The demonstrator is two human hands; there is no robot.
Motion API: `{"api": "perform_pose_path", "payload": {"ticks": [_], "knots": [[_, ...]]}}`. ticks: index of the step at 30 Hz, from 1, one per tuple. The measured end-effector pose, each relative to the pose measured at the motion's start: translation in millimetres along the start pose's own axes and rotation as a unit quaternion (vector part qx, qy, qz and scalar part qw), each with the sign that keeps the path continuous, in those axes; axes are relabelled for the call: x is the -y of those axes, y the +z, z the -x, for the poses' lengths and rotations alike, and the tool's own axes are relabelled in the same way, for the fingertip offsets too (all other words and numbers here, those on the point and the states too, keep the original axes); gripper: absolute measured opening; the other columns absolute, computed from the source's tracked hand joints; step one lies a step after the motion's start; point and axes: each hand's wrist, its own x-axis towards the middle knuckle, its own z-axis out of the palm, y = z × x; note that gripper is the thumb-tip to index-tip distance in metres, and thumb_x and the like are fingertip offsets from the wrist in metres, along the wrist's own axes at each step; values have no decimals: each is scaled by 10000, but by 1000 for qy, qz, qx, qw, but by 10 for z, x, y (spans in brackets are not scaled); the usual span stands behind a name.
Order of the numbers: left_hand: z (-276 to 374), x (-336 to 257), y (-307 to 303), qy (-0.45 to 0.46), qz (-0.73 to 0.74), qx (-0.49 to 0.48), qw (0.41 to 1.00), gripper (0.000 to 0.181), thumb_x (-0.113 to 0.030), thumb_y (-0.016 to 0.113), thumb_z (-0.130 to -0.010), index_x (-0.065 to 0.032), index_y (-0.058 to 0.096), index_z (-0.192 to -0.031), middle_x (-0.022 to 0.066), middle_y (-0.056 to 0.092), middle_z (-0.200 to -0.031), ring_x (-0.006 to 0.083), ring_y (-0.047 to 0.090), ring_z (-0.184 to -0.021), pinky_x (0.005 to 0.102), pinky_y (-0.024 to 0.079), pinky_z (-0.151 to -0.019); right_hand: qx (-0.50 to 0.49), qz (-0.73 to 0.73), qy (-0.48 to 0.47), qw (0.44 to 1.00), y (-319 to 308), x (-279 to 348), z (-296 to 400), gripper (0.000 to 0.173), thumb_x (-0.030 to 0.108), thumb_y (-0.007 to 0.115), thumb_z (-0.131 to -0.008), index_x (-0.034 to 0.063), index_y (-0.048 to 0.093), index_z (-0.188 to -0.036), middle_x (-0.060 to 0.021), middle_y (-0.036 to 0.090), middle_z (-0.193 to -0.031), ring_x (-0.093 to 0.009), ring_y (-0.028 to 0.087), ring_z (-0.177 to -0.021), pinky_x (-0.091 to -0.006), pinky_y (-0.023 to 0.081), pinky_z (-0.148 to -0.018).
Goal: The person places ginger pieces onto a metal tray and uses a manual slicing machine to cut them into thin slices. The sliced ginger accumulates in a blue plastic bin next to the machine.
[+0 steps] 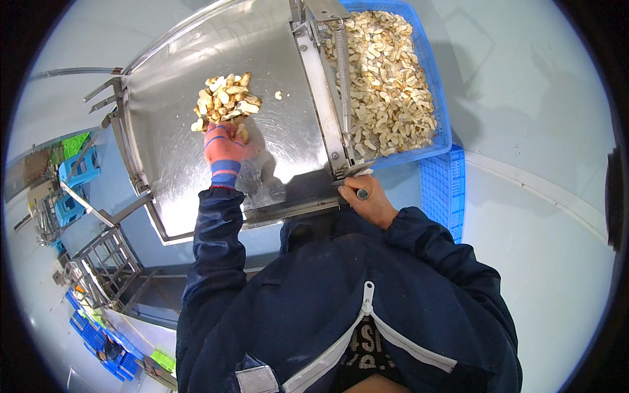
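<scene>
My left hand [223, 145], in an orange and blue knit glove, is at the near edge of a heap of pale, brown-patched food pieces [228, 98], perhaps ginger or mushroom. Its fingers are curled, with one pale piece [242, 132] at the thumb side. The heap lies on a scratched stainless-steel table [162, 142]. My bare right hand [369, 200] grips the round-ended handle [362, 194] of a lever cutter at the table's near right corner. The cutter's blade is mostly hidden. A long coil spring [342, 78] runs beside the table's right edge.
A blue plastic basket [444, 123] full of pale slices [388, 83] stands right of the cutter, above stacked blue crates [442, 191]. A pale scrap [278, 95] lies on the table. Blue stools [81, 167] and a metal frame [108, 265] stand at left.
</scene>
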Motion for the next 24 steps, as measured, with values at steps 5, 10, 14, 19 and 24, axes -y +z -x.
{"api": "perform_pose_path", "payload": {"ticks": [5, 10, 14, 19, 24], "knots": [[14, -667, -129, -126, 204, 27, 970, 236, -248, 735, -692, -53, 625, -767, 88, 618, -664, 228, 606, -645, 348, 480, -604, -21, -26, 24, 999, -31, 132, 7, 332, 165, 554, -820, -28, 363, -629, -137, 281, -547, -203, 275, -494, -367, 272, -469], [8, -1445, 474, -85, 247, 81, 962, 201, -151, 672, -737, -42, 617, -897, 72, 651, -750, 161, 623, -664, 276, 485, -633, 12, -31, 14, 999, -210, 670, -78, 344, 163, 556, -831, -13, 345, -625, -92, 268, -546, -149, 273, -508, -339, 265, -466], [117, -1555, 769, -114, 363, 129, 916, 198, -59, 609, -759, -10, 606, -952, 62, 652, -804, 143, 613, -689, 255, 486, -648, 38, -54, 43, 997, -266, 747, -79, 338, 159, 549, -834, -5, 346, -621, -72, 259, -546, -119, 271, -516, -320, 260, -464], [228, -1590, 793, -206, 553, 170, 789, 237, 39, 561, -756, 36, 583, -992, 39, 623, -819, 117, 583, -691, 233, 484, -629, 6, -22, 44, 999, -131, 448, -15, 317, 186, 558, -814, -26, 419, -624, -174, 376, -536, -278, 351, -474, -378, 324, -474], [254, -1491, 1016, -159, 472, 134, 857, 210, 9, 586, -734, -9, 612, -942, 83, 638, -780, 156, 616, -675, 273, 501, -640, -2, -2, 38, 999, 2, 94, 17, 303, 186, 559, -813, -34, 443, -641, -205, 427, -568, -342, 426, -503, -398, 358, -493]]}}
